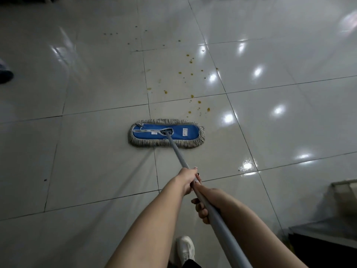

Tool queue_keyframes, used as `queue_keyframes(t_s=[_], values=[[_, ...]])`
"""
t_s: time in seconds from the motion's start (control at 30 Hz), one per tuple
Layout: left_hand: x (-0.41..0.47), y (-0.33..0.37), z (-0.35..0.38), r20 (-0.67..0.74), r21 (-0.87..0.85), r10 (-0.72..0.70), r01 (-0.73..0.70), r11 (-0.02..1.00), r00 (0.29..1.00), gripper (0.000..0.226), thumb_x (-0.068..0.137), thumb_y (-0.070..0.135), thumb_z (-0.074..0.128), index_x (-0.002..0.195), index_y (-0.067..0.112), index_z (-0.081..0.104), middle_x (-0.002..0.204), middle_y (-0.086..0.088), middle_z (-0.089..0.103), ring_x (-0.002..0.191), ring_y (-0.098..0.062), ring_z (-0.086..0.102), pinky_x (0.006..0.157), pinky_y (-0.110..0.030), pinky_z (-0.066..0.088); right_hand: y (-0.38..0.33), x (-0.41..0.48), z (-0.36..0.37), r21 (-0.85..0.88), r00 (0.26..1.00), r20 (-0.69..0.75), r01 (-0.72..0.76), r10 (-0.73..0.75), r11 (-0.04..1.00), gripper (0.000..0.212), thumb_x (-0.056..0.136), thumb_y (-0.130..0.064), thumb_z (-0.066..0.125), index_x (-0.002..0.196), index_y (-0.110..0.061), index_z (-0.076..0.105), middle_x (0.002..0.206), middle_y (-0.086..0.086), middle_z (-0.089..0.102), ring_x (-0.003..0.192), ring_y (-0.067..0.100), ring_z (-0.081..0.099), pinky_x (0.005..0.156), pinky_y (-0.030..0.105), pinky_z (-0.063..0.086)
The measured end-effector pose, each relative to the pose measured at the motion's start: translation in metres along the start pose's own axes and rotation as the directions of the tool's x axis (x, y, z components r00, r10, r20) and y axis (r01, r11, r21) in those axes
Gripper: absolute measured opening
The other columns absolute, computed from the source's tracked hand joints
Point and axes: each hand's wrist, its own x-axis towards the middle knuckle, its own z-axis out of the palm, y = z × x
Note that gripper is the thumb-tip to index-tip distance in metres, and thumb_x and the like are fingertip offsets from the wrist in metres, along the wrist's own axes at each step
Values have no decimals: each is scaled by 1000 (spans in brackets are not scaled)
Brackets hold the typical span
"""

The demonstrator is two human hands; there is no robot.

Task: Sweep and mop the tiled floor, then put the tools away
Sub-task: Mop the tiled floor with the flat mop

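A flat mop head [166, 133], blue on top with a grey fringe, lies flat on the glossy pale tiled floor [96, 84] in the middle of the view. Its grey handle [177, 153] slopes back toward me. My left hand [188, 179] grips the handle higher toward the mop head. My right hand [207, 202] grips it just behind, closer to my body. Yellow-brown spatter drops [191, 80] dot the tiles just beyond and to the right of the mop head.
My white shoe [185, 248] shows at the bottom. Another person's dark shoe [5, 75] is at the left edge. A dark cabinet or bench [324, 238] fills the lower right corner, with a pale framed object [345, 190] above it.
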Motion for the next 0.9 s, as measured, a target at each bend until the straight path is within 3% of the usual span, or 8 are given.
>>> queue_keyframes(t_s=[0.33,0.47,0.57,0.7,0.9], values=[[57,109,-21,78,34,4,-6,999,997,33,101,19,41,69,11,39,60,-3,39,24,-6,43,29,-10,35,-117,36,29,-22,1000,-18,5,-6,1000,54,95,-55,39,72,-7,48,36,-1,41,24,8,37,32,11,33],[88,174,-40,104,51,-9,4,999,995,31,100,18,44,70,9,42,61,-3,41,50,-13,44,42,-24,43,-186,49,55,-56,998,-57,3,-6,998,54,95,-55,41,73,-6,50,40,-1,43,26,8,39,33,12,34],[111,240,-55,98,4,12,-12,1000,995,28,98,17,46,72,8,43,64,-3,43,53,-12,44,47,-23,42,-252,61,76,-49,996,-80,26,-30,998,54,95,-53,41,72,-6,50,38,-1,43,25,7,39,32,11,33],[135,316,-84,110,30,11,-14,999,994,26,99,15,44,74,9,42,64,-2,43,52,-10,43,38,-16,41,-326,78,117,-13,997,-76,33,-33,999,54,96,-52,41,72,-5,50,37,-1,45,24,8,40,32,10,34],[166,378,-106,78,63,19,-24,998,997,29,99,18,46,72,7,44,64,-3,46,53,-11,44,52,-21,40,-384,106,147,103,997,-60,62,-56,993,49,96,-51,42,79,-6,49,37,0,47,24,8,42,32,11,36]])
